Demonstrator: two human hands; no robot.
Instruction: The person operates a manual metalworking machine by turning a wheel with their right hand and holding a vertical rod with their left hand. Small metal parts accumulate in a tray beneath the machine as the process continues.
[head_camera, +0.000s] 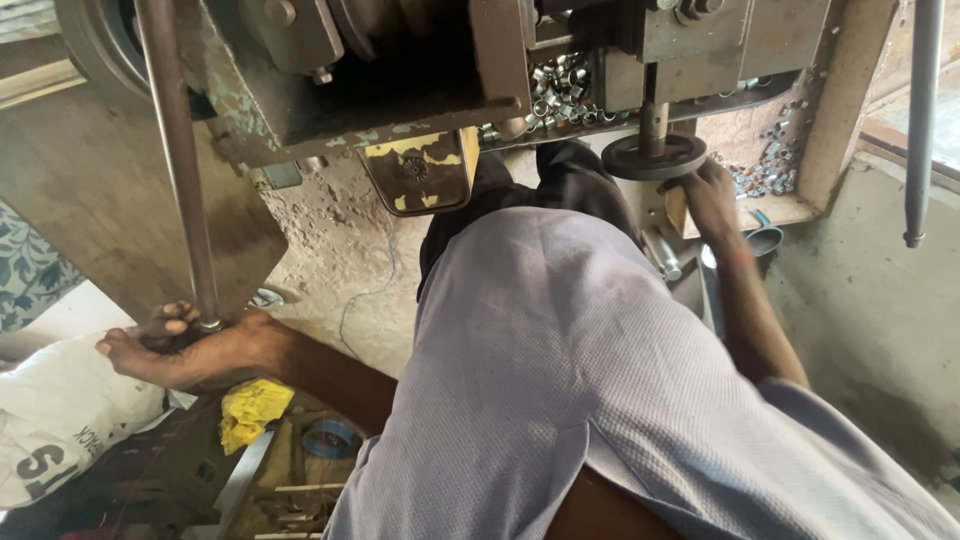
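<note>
A long grey metal lever rod (180, 160) runs down the left of the frame, dull and worn; the left hand (185, 345) curls around its lower end. At upper right, the right hand (712, 195) grips the rim of one dark round wheel (653, 156) under the press. Small shiny metal rings (560, 90) lie heaped above, too many to count.

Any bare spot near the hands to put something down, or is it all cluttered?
Free: the dusty floor between the yellow machine plate and the left hand on the lever rod. Crowded: the ledge by the right hand, strewn with small metal rings, and the patch below the left arm, with yellow cloth and tape roll.
</note>
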